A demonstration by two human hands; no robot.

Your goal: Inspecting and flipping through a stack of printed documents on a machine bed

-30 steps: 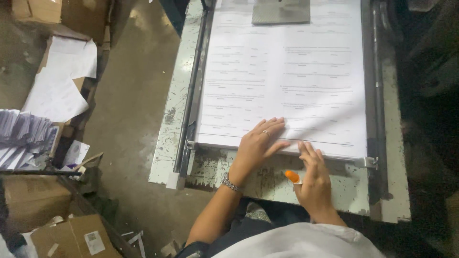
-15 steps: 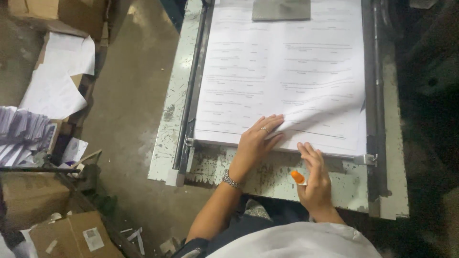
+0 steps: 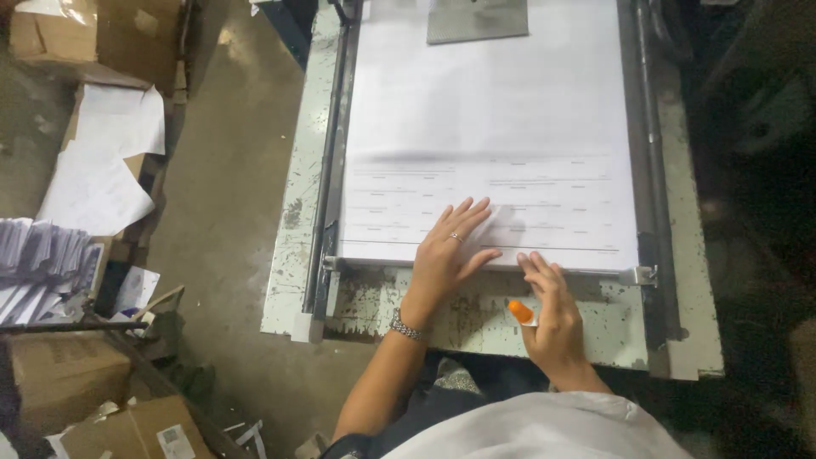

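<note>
Worn green metal worktable [image 3: 476,319] is filling the middle of the frame, above a dusty floor with cardboard boxes [image 3: 81,395] at lower left. Fingers of the left hand [image 3: 449,255] are spreading wide and flat, pressing on the lower edge of a printed paper stack [image 3: 493,127]. Beside it, the right hand [image 3: 548,310], wearing an orange thumb cot [image 3: 519,311], is touching the sheet edge with fingers narrow, seemingly counting or lifting sheets; separating one cleanly likely needs a light pinch.

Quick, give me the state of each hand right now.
Left hand: open, flat on the stack of white printed paper sheets.
Right hand: open, orange rubber thumb cap on, fingertips at the stack's near edge.
</note>
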